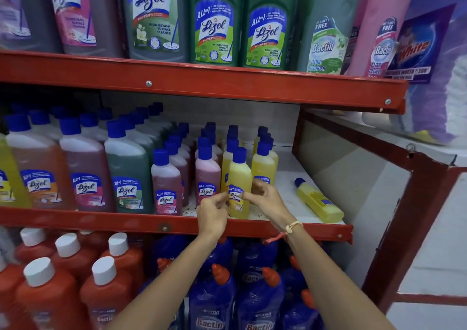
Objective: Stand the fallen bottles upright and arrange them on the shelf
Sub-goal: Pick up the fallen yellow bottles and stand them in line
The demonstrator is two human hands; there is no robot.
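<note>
A small yellow bottle [239,175] with a blue cap stands upright at the front of the middle shelf [151,222]. My left hand [212,212] pinches its label from the left. My right hand [265,198] touches the bottle from the right, fingers curled around its side. One more yellow bottle [319,200] lies on its side on the white shelf board to the right, cap pointing back-left. Rows of upright yellow bottles [264,163] and pink bottles [207,173] stand behind and to the left.
Larger Lizol bottles [129,173] fill the left of the middle shelf. Big bottles [214,24] stand on the top shelf. Orange bottles [50,286] and blue Bactin bottles [209,299] sit below. A red frame post [404,216] stands at right.
</note>
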